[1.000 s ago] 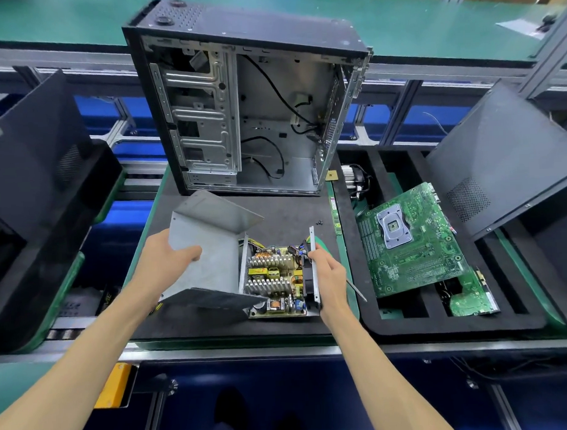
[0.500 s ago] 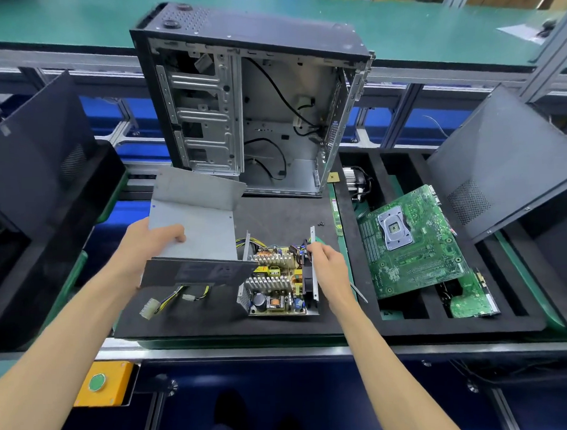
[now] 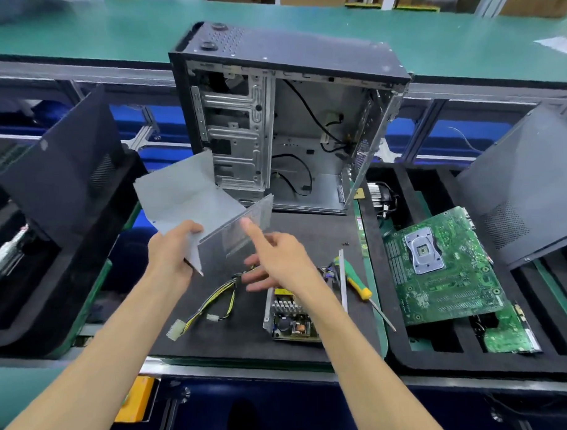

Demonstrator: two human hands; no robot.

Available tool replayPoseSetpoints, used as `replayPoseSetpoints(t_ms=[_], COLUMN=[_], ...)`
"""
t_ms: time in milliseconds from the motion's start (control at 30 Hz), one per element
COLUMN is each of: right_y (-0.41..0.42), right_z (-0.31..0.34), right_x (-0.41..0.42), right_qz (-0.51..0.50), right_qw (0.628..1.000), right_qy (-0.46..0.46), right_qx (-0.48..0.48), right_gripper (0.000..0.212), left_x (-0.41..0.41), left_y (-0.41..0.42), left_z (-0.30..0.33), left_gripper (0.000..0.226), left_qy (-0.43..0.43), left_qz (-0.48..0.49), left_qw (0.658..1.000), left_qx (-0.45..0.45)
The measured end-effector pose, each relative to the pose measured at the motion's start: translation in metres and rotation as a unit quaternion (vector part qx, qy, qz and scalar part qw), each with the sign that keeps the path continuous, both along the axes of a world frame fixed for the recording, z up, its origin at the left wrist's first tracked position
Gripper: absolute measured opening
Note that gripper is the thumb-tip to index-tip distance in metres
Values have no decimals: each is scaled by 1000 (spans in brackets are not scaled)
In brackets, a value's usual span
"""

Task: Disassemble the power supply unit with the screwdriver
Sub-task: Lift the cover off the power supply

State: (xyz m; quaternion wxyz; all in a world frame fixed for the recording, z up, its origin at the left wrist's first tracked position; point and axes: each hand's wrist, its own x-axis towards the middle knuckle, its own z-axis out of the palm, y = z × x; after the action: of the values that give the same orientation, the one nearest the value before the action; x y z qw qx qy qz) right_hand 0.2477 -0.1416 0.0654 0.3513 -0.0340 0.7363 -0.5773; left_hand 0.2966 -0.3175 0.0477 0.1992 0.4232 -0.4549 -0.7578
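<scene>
Head view | left hand (image 3: 172, 251) fingers pinching metal cover (image 3: 191, 195) — lifted | right hand (image 3: 277, 261) fingers spread above power supply board (image 3: 290, 317)

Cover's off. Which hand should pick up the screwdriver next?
Right. The right hand is open and nearer the screwdriver, which lies on the mat right of the board. The left hand grips the cover.

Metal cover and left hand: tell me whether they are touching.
Touching. The head view shows the left hand gripping the lower corner of the metal cover, thumb on top, holding it lifted above the mat.
</scene>
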Motion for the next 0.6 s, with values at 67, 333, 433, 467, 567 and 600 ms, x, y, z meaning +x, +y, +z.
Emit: replayPoseSetpoints(t_ms=[67,333,433,467,567,600], right_y=[-21,-54,-58,-59,-69,-74], right_z=[-3,-23,-33,-35,-47,-50], right_x=[-6,-47,-62,-68,-82,-85], right_qz=[-27,-49,-29,-21,0,3], right_qw=[999,998,998,998,997,996], right_qy=[-24,-35,-19,-15,0,14], right_qx=[-31,16,52,61,78,88], right_gripper=[92,68,72,72,57,46], left_x=[-3,4,0,-2,-9,-12], left_y=[-5,-44,-60,-65,-75,-77], left_z=[-8,-49,-56,-59,-66,-68], left_gripper=[26,44,54,47,15,10], left_qy=[9,-94,-142,-148,-178,-194], left_qz=[1,-111,-81,-89,-130,-140], left_qw=[1000,981,963,955,925,913], left_qx=[-5,-125,-217,-241,-310,-330])
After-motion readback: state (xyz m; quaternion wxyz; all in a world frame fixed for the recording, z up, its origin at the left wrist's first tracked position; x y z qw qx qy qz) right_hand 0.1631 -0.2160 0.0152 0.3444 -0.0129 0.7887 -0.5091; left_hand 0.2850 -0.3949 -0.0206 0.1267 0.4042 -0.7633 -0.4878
